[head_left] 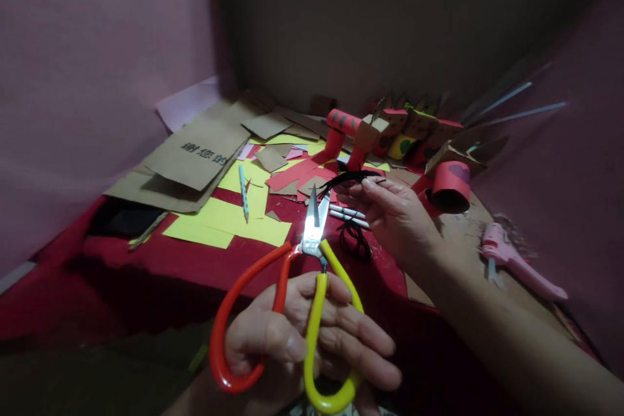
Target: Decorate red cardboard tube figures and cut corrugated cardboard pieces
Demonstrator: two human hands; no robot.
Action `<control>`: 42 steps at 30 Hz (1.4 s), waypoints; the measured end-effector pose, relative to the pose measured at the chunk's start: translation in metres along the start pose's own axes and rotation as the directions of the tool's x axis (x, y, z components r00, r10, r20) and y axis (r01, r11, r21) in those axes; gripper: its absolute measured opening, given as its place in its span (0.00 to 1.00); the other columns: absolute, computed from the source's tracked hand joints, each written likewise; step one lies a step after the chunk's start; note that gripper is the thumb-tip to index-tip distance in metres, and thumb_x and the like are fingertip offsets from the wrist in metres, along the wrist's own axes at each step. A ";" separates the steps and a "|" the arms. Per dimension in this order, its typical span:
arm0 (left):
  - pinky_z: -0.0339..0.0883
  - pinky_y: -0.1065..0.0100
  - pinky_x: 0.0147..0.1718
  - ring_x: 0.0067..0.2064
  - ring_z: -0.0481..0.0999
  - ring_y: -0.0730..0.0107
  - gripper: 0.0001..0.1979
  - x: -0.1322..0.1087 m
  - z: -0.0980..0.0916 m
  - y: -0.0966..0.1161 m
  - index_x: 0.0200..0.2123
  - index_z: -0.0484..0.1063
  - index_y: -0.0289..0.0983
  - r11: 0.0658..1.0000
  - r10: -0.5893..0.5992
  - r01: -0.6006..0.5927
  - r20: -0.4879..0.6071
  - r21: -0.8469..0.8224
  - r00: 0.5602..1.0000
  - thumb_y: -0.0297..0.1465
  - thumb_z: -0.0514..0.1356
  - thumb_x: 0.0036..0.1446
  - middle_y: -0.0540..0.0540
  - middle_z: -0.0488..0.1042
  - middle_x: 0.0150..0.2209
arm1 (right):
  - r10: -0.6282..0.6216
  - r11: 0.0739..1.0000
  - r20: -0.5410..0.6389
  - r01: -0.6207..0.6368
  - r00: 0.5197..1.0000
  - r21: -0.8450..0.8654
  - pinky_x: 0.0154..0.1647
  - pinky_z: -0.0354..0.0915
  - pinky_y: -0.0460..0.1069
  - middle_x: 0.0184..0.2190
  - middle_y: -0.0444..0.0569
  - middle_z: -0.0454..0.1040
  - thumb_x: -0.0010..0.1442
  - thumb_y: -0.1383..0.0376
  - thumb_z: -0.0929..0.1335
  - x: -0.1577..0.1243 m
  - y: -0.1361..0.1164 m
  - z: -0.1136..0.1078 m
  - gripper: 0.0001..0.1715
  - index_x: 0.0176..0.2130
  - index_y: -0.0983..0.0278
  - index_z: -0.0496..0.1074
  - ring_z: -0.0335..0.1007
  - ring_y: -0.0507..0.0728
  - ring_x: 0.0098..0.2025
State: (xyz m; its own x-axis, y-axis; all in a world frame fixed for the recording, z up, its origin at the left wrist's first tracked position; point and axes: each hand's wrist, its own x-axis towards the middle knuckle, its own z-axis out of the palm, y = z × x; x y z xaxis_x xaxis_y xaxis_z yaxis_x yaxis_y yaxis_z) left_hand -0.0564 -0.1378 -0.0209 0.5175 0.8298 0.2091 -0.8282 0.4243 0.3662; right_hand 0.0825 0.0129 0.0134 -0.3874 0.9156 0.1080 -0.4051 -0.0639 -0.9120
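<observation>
My left hand (292,328) holds scissors (314,247) with one red and one yellow handle. The thumb goes through the red loop and fingers through the yellow one; the blades are slightly apart, pointing away from me. In a pinch, my right hand (397,214) grips a bunch of black strings (346,180), whose loose ends reach the blade tips. Below that hand, a loop of black cord (355,239) lies on the red cloth. White pens (348,214) lie just behind the cord, partly covered by my right hand.
Yellow paper (209,221), a patterned pencil (243,192) and a brown paper bag (190,149) lie left. Red tube figures (344,122) stand behind, with another red tube (451,183) at right. A pink glue gun (519,260) rests on cardboard near my right forearm.
</observation>
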 end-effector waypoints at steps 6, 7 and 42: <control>0.70 0.53 0.46 0.51 0.78 0.48 0.23 -0.006 -0.008 -0.001 0.49 0.67 0.33 0.995 -0.090 0.089 0.012 0.042 0.996 0.20 0.57 0.46 0.30 0.76 0.50 | -0.008 0.999 0.010 0.009 1.000 -0.038 0.44 0.71 0.53 0.28 0.47 0.79 0.51 0.63 0.74 0.005 -0.002 -0.002 0.07 0.27 0.64 0.76 0.76 0.54 0.33; 0.69 0.52 0.48 0.52 0.77 0.48 0.23 -0.006 -0.011 -0.002 0.49 0.67 0.34 0.990 -0.132 0.131 0.024 0.053 0.991 0.18 0.57 0.46 0.31 0.76 0.51 | -0.010 0.999 0.012 0.011 1.000 -0.046 0.44 0.71 0.53 0.27 0.46 0.78 0.51 0.63 0.75 0.005 -0.002 -0.002 0.07 0.27 0.64 0.76 0.76 0.54 0.33; 0.70 0.63 0.36 0.38 0.83 0.50 0.15 -0.014 -0.010 -0.003 0.42 0.68 0.31 0.962 -0.070 0.126 -0.227 0.243 0.971 0.23 0.56 0.48 0.27 0.80 0.41 | 0.088 0.961 0.170 -0.039 0.981 -0.275 0.36 0.64 0.48 0.26 0.47 0.74 0.53 0.69 0.70 -0.012 -0.022 -0.010 0.08 0.24 0.62 0.78 0.69 0.53 0.32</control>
State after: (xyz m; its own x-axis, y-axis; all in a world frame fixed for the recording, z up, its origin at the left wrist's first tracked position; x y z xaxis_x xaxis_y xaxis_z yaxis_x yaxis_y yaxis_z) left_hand -0.0637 -0.1469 -0.0342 0.5120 0.8585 -0.0279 -0.6794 0.4246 0.5985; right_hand 0.1045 0.0071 0.0278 -0.5570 0.8253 0.0927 -0.1465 0.0122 -0.9891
